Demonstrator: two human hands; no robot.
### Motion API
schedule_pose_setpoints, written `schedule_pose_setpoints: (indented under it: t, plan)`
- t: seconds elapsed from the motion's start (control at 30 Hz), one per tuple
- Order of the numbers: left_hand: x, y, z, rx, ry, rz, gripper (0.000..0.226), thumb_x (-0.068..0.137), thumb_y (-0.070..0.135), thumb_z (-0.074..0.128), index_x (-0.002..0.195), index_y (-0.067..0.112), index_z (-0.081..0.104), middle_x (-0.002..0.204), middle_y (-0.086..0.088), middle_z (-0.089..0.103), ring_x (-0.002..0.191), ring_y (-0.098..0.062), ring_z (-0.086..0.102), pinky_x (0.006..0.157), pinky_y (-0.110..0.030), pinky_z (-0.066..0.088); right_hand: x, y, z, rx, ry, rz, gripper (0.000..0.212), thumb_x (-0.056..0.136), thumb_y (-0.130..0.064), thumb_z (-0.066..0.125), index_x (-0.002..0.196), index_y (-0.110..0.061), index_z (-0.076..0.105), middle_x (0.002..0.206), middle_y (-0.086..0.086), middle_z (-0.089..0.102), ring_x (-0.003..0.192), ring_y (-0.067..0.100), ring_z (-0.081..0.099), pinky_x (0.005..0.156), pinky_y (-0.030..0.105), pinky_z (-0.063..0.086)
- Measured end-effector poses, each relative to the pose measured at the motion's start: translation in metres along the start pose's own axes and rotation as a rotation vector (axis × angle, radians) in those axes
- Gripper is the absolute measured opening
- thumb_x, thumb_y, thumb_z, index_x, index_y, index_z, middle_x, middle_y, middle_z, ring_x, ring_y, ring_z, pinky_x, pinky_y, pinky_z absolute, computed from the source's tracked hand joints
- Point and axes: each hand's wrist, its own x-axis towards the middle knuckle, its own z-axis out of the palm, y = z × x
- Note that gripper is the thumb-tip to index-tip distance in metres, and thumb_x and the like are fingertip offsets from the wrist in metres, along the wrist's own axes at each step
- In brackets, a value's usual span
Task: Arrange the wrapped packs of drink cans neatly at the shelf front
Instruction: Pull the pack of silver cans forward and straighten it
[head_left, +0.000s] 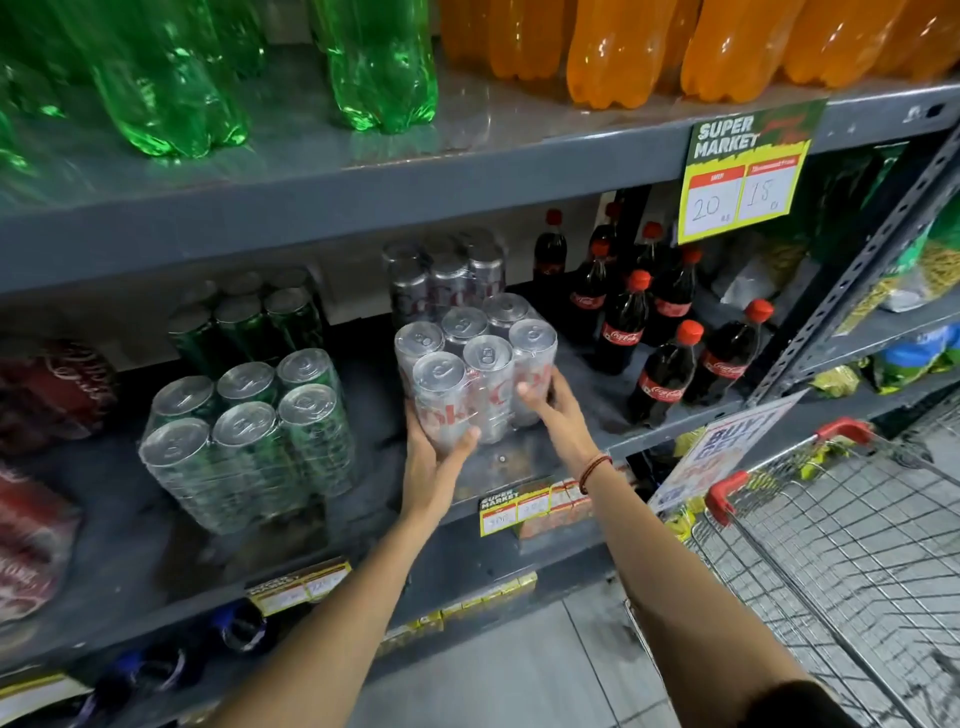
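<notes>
Both hands clasp the shrink-wrapped six-pack of silver cans near the grey metal shelf's front edge: left hand at its front-left corner, right hand on its right side. Pack's long axis runs slantwise to the edge; squaring likely needed.

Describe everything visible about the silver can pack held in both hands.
The silver can pack is six tall, slim cans in two rows of three, bound in clear, glossy shrink wrap. Plain silver tops with pull tabs face up; red lettering shows on the sides. It stands near the front of the grey shelf, tilted slightly. The left hand cups its lower front corner; the right hand presses its right side.
</notes>
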Motion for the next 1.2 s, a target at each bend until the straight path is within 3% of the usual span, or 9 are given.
schedule_pose_setpoints:
  t: [0.13, 0.23, 0.33, 0.47, 0.53, 0.63, 0.73, 0.8, 1.2]
  plan:
    - [0.004, -0.011, -0.005, 0.137, -0.053, -0.024, 0.102, 0.069, 0.043, 0.075, 0.150, 0.022, 0.017, 0.145, 0.001, 0.048, 0.130, -0.014, 0.049, 0.102, -0.027, 0.040, -0.007, 0.002, -0.002, -0.064, 0.014, -0.055, 0.084, 0.066, -0.041, 0.085, 0.138, -0.028, 0.044, 0.132, -0.005, 0.061, 0.121, 0.012, 0.058, 0.107, 0.039, 0.046]
    - [0.006, -0.017, -0.009, 0.228, -0.080, -0.016, 0.106, 0.074, 0.026, 0.079, 0.153, 0.019, 0.009, 0.149, -0.003, 0.045, 0.134, -0.018, 0.046, 0.104, -0.028, 0.039, -0.011, 0.007, -0.006, -0.074, 0.034, -0.083, 0.081, 0.071, -0.021, 0.085, 0.140, -0.023, 0.041, 0.128, -0.008, 0.059, 0.119, 0.010, 0.057, 0.098, 0.021, 0.048]
    - [-0.002, -0.017, -0.006, 0.310, -0.088, 0.023, 0.109, 0.076, 0.020, 0.079, 0.154, 0.018, 0.002, 0.153, -0.006, 0.039, 0.136, -0.020, 0.043, 0.106, -0.025, 0.037, -0.018, 0.013, -0.014, -0.071, 0.036, -0.091, 0.087, 0.071, -0.013, 0.085, 0.142, -0.025, 0.036, 0.127, -0.013, 0.055, 0.115, 0.002, 0.056, 0.089, 0.010, 0.049]
    - [-0.014, -0.019, -0.003, 0.353, -0.097, 0.052, 0.109, 0.077, 0.019, 0.078, 0.154, 0.018, 0.000, 0.154, -0.008, 0.037, 0.134, -0.020, 0.044, 0.107, -0.027, 0.036, -0.027, 0.021, -0.027, -0.116, 0.030, -0.112, 0.092, 0.069, -0.001, 0.083, 0.144, -0.021, 0.034, 0.135, -0.004, 0.053, 0.116, -0.005, 0.053, 0.089, 0.006, 0.046]
    - [-0.020, -0.019, -0.003, 0.367, -0.102, 0.049, 0.109, 0.078, 0.019, 0.078, 0.154, 0.018, 0.001, 0.153, -0.008, 0.039, 0.130, -0.015, 0.046, 0.102, -0.020, 0.035, -0.034, 0.026, -0.030, -0.161, 0.034, -0.123, 0.094, 0.069, 0.001, 0.083, 0.145, -0.021, 0.033, 0.134, -0.007, 0.053, 0.116, -0.007, 0.053, 0.091, 0.005, 0.045]
    - [-0.026, -0.019, -0.002, 0.384, -0.097, 0.050, 0.107, 0.078, 0.018, 0.078, 0.154, 0.016, 0.004, 0.150, -0.009, 0.043, 0.129, -0.018, 0.049, 0.097, -0.015, 0.034, -0.043, 0.034, -0.033, -0.203, 0.047, -0.141, 0.095, 0.069, 0.004, 0.082, 0.145, -0.023, 0.034, 0.128, -0.014, 0.056, 0.111, -0.016, 0.055, 0.093, 0.008, 0.046]
    - [-0.028, -0.020, -0.003, 0.406, -0.076, 0.052, 0.105, 0.078, 0.018, 0.078, 0.154, 0.017, 0.005, 0.148, -0.010, 0.045, 0.129, -0.024, 0.051, 0.103, -0.030, 0.041, -0.048, 0.037, -0.031, -0.228, 0.075, -0.158, 0.094, 0.070, 0.005, 0.080, 0.147, -0.020, 0.033, 0.120, -0.021, 0.057, 0.107, -0.013, 0.057, 0.092, 0.008, 0.047]
    - [-0.030, -0.019, -0.002, 0.424, -0.066, 0.053, 0.104, 0.079, 0.018, 0.077, 0.154, 0.016, 0.006, 0.147, -0.011, 0.047, 0.126, -0.026, 0.054, 0.102, -0.035, 0.044, -0.050, 0.036, -0.029, -0.249, 0.101, -0.174, 0.094, 0.070, 0.006, 0.080, 0.147, -0.020, 0.032, 0.115, -0.022, 0.057, 0.107, -0.003, 0.059, 0.091, 0.007, 0.046]
    - [-0.034, -0.016, -0.003, 0.443, -0.074, 0.083, 0.104, 0.079, 0.021, 0.076, 0.154, 0.016, 0.004, 0.146, -0.015, 0.048, 0.112, -0.030, 0.064, 0.096, -0.048, 0.051, -0.051, 0.036, -0.028, -0.407, 0.170, -0.185, 0.093, 0.068, -0.004, 0.084, 0.143, -0.027, 0.034, 0.121, 0.000, 0.064, 0.116, 0.020, 0.061, 0.102, 0.039, 0.050]
